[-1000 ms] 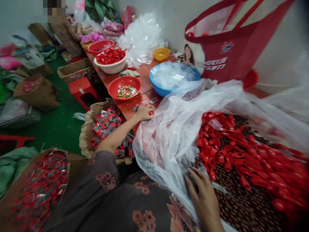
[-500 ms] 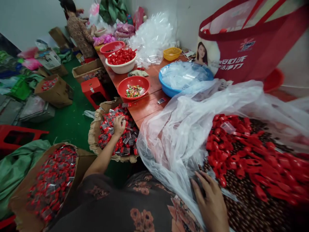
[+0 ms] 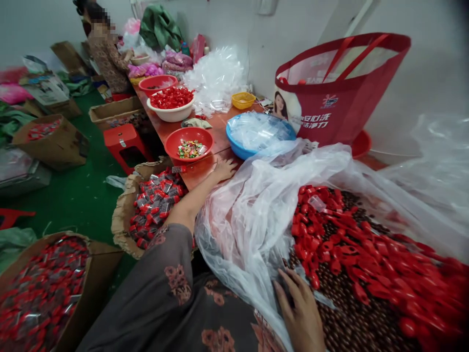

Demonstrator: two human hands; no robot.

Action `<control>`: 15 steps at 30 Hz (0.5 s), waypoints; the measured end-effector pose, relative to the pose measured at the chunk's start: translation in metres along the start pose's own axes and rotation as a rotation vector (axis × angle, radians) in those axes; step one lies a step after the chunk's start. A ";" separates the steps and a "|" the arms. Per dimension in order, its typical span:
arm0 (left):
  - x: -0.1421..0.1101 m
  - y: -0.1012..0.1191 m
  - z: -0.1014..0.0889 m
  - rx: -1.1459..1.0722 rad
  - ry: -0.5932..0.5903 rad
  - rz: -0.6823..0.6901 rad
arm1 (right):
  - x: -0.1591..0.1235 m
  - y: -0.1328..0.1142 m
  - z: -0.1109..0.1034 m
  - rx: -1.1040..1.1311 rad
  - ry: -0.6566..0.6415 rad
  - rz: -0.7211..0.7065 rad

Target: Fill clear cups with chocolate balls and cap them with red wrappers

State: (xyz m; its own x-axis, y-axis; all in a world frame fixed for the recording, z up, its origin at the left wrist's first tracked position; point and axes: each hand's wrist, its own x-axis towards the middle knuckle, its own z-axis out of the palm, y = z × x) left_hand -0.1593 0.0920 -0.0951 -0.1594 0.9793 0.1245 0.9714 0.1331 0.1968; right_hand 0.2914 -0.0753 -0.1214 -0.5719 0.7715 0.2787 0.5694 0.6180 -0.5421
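My left hand (image 3: 224, 169) reaches over the reddish tabletop (image 3: 200, 173), fingers stretched out and low against the wood between the red bowl of small colourful packets (image 3: 188, 144) and the blue basin of clear plastic pieces (image 3: 261, 128). Whatever lies under its fingertips is hidden. My right hand (image 3: 301, 308) rests with fingers apart on the edge of the clear plastic sheet (image 3: 252, 205), beside a spread of dark brown beads (image 3: 351, 318). Over the beads lie many red plastic caps or spoon-like pieces (image 3: 370, 259). Below my left forearm stands a cardboard box (image 3: 122, 227) of red-capped clear containers (image 3: 156, 200).
Another cardboard box (image 3: 73, 313) of filled containers is at lower left. A red stool (image 3: 124, 142) stands beside the table. A white bowl of red pieces (image 3: 172, 112), a yellow basket (image 3: 244, 101) and a large red bag (image 3: 337, 98) line the table. A co-worker (image 3: 108, 58) is farther back.
My left hand has left the box of red-capped containers and moved right onto the table, over where a small clear container lay. The right hand stays by the beads. The view has shifted right.
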 end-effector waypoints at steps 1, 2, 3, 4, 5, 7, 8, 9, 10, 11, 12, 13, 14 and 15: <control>-0.009 -0.004 -0.001 0.008 0.003 -0.019 | 0.000 0.000 0.000 0.002 0.000 -0.003; -0.021 -0.009 -0.002 0.019 0.008 -0.041 | 0.001 -0.001 -0.001 0.004 0.000 -0.004; -0.034 -0.016 -0.005 0.033 0.015 -0.063 | 0.001 -0.001 -0.001 0.006 -0.002 -0.004; -0.049 -0.023 -0.008 0.048 0.022 -0.088 | 0.001 -0.001 -0.001 0.006 -0.003 -0.004; -0.065 -0.031 -0.013 0.065 0.030 -0.112 | 0.001 -0.001 -0.002 0.006 -0.006 -0.003; -0.094 -0.050 -0.022 0.097 0.068 -0.160 | 0.001 0.000 -0.002 0.011 -0.013 0.000; -0.107 -0.061 -0.026 0.111 0.099 -0.186 | 0.002 0.001 -0.002 0.015 -0.016 -0.002; -0.118 -0.072 -0.031 0.119 0.133 -0.218 | 0.002 0.002 -0.002 0.020 -0.017 -0.007; -0.129 -0.082 -0.035 0.118 0.172 -0.258 | 0.003 0.003 -0.001 0.025 -0.017 -0.011; -0.138 -0.092 -0.039 0.101 0.218 -0.300 | 0.004 0.003 -0.001 0.028 -0.012 -0.015; -0.146 -0.100 -0.042 0.072 0.263 -0.335 | 0.005 0.003 0.000 0.028 -0.004 -0.017; -0.154 -0.105 -0.045 0.032 0.305 -0.357 | 0.005 0.001 0.001 0.026 0.007 -0.016; -0.162 -0.108 -0.048 -0.018 0.350 -0.358 | 0.005 -0.001 0.001 0.025 0.021 -0.014; -0.169 -0.108 -0.050 -0.058 0.381 -0.342 | 0.005 -0.005 0.001 0.023 0.031 -0.009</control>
State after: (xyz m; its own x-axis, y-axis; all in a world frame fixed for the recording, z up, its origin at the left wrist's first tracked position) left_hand -0.2456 -0.0955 -0.0891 -0.5295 0.7549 0.3870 0.8429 0.4167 0.3405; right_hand 0.2853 -0.0744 -0.1178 -0.5582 0.7702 0.3085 0.5501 0.6219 -0.5573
